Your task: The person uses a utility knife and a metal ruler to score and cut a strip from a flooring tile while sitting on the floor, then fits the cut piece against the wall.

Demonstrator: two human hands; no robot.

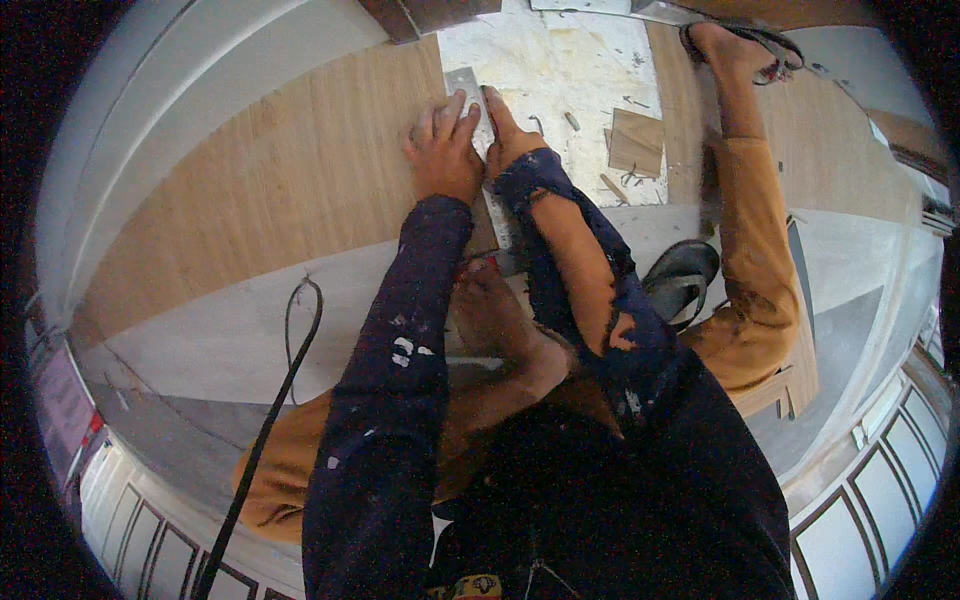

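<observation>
My left hand [445, 145] lies with fingers spread over a narrow grey strip [460, 78], which looks like a metal straightedge. My right hand [508, 135] is beside it on the strip's right edge, index finger pointing forward, other fingers curled; what it holds, if anything, is hidden. Below the hands a narrow brown board [480, 228] runs toward my bare foot [505, 320], near a small red object I cannot make out. Right of my hands, on a stained white surface [560, 60], lie a square wood offcut [636, 140], small sticks and dark scraps.
Wood-look planks [230, 170] cover the floor on both sides. A black cable [275, 410] loops at left. My right leg [750, 230] stretches forward, with a sandal on that foot. A loose black slipper [680, 275] lies beside it. More board pieces [800, 390] are at right.
</observation>
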